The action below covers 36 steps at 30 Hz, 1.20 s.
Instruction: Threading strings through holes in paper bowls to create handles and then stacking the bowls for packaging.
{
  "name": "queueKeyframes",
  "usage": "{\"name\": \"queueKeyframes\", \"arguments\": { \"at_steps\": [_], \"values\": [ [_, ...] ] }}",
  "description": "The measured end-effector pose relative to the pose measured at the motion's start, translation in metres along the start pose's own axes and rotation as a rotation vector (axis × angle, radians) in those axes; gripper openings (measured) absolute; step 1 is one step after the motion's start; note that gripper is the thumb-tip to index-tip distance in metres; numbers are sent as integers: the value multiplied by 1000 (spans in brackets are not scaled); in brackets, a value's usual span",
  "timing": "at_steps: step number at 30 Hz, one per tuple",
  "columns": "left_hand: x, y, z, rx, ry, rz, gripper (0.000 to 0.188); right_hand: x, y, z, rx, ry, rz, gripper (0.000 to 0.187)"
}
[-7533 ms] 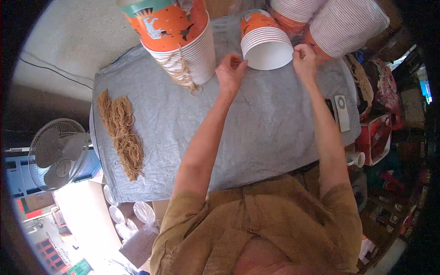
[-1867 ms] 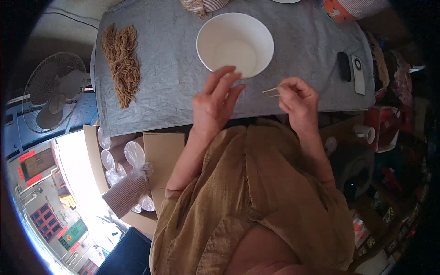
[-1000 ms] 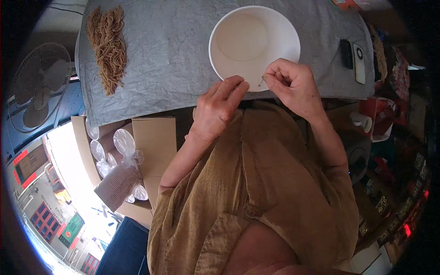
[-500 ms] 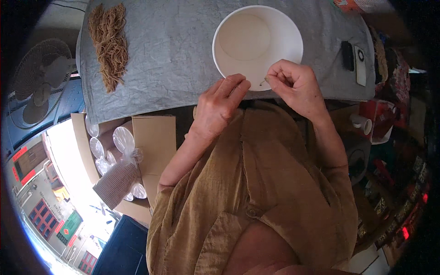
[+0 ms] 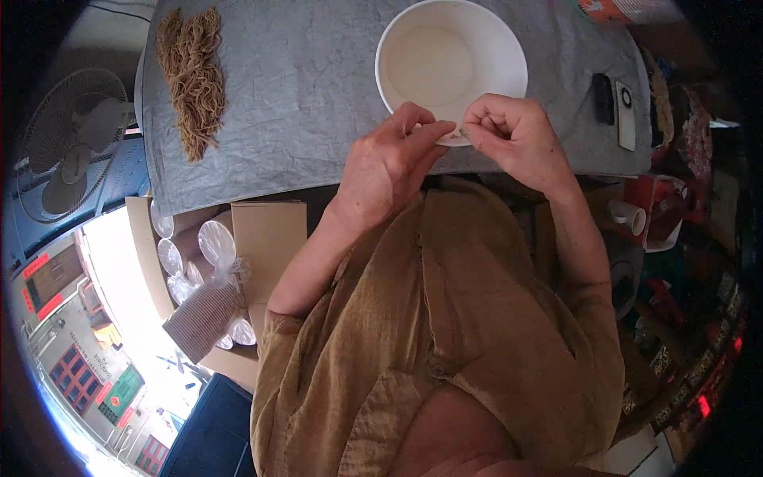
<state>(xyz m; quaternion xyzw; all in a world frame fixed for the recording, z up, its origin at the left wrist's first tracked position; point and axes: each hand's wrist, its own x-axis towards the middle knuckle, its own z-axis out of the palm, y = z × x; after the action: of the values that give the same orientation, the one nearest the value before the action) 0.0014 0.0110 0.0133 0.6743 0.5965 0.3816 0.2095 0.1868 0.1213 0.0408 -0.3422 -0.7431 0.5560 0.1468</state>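
My two hands meet over the near rim of a wide white tub [image 5: 509,56]. My right hand [image 5: 515,139] is closed, its thumb and forefinger pinching a tiny thin greenish piece [image 5: 464,131] too small to name. Just to its left, my left hand [image 5: 389,159] has its thumb and fingertips drawn together close to that piece. Whatever those left fingertips hold, if anything, is hidden. The inside of the tub looks pale, with a round cream-coloured bottom.
A grey cloth [image 5: 278,103] covers the table. Twisted brown strands [image 5: 191,79] lie at the far left; a black object [image 5: 603,99] and a white slab [image 5: 626,115] lie on the right. Below the table's edge, a cardboard box [image 5: 270,246] holds plastic-wrapped stacked cups [image 5: 205,318].
My left hand has shifted right and up, bringing its fingertips to those of my right hand. The small piece, hanging visibly before, is now mostly hidden between the fingers.
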Motion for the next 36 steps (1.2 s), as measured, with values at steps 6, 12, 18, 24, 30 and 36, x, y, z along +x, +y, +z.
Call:
{"name": "queueKeyframes", "arguments": {
  "at_steps": [6,12,18,24,30,36],
  "values": [
    [4,3,-5,31,-52,-8,26,2,0,-4,20,-27,-9,7],
    [4,3,-6,60,-97,-11,25,3,1,-4,-2,-26,-14,7],
    [5,-2,-4,-16,-76,-24,23,3,2,-6,-6,-40,-22,6],
    [21,-13,-7,-105,-8,-11,17,17,-5,0,-113,119,-105,9],
    [42,-20,-21,-181,8,-19,12,27,-19,-6,-128,232,-174,24],
    [64,-9,-49,-443,-56,-220,17,31,-23,-3,-378,546,-623,29]
  ]
}}
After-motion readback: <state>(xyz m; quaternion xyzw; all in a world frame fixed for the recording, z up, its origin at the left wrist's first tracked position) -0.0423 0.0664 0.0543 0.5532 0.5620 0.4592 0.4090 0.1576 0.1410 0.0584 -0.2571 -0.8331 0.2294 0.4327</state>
